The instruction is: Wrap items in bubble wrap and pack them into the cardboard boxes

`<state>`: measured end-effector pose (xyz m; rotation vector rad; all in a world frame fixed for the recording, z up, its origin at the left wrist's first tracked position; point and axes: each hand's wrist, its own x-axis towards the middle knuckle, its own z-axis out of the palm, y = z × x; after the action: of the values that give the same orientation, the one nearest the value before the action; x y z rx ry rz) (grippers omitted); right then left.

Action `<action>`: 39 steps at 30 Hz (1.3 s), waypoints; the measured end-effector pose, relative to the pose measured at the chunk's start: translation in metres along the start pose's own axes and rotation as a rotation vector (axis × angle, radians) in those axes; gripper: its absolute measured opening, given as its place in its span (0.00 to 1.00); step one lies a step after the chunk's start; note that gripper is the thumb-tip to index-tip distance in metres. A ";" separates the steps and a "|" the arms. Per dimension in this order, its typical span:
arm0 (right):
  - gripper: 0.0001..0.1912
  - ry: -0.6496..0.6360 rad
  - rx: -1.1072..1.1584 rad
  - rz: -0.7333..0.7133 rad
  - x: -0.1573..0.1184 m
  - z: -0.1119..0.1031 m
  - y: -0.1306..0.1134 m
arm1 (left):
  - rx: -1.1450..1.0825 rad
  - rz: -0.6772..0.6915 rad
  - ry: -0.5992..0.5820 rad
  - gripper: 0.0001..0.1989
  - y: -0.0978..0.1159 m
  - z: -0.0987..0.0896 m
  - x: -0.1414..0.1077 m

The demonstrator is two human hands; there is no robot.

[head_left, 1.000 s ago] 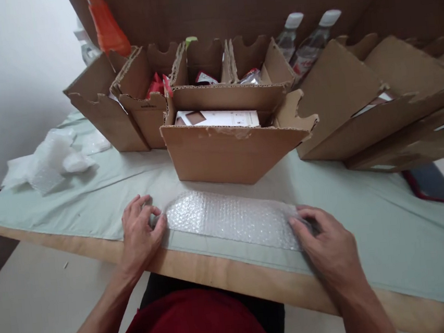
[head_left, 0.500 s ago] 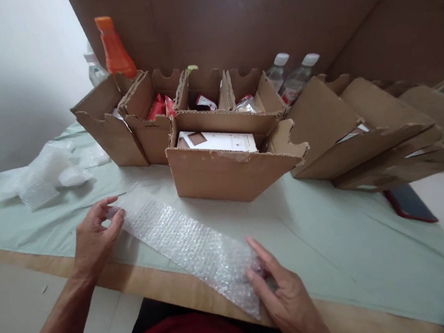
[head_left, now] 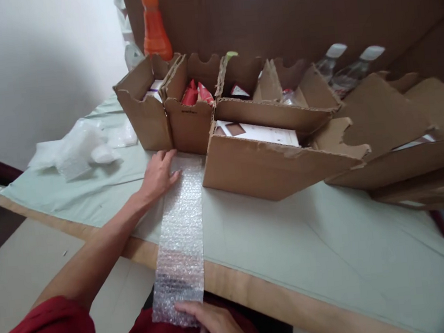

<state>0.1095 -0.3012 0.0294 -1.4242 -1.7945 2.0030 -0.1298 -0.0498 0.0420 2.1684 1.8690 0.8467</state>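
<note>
Here, left hand [head_left: 159, 175] and right hand [head_left: 217, 328] — part-open — touch bubble wrap [head_left: 182, 222].

Soft, moderate light is paling the wall [head_left: 39, 63] at left, while the far cardboard panel [head_left: 263, 21] is staying dim and brown. Small glints are dotting the bubble wrap [head_left: 181, 233]. Faint shadows are spreading across the table [head_left: 259, 231]. Wide-angle distortion is stretching the edges; the near right corner is blurring darkly.
</note>
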 end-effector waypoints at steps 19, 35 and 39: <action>0.45 0.284 0.722 -0.332 0.073 -0.062 -0.065 | -0.365 -0.173 -0.083 0.25 0.031 -0.033 -0.158; 0.13 0.660 -0.821 -0.806 0.082 -0.060 -0.037 | -0.157 0.064 0.052 0.31 0.029 -0.037 -0.168; 0.14 0.609 -0.695 -0.807 0.071 -0.065 -0.044 | -0.233 0.223 -0.023 0.25 0.031 -0.042 -0.182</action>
<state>0.0917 -0.1971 0.0344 -0.9610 -2.2739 0.5121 -0.1355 -0.2388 0.0349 2.2524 1.4525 1.0190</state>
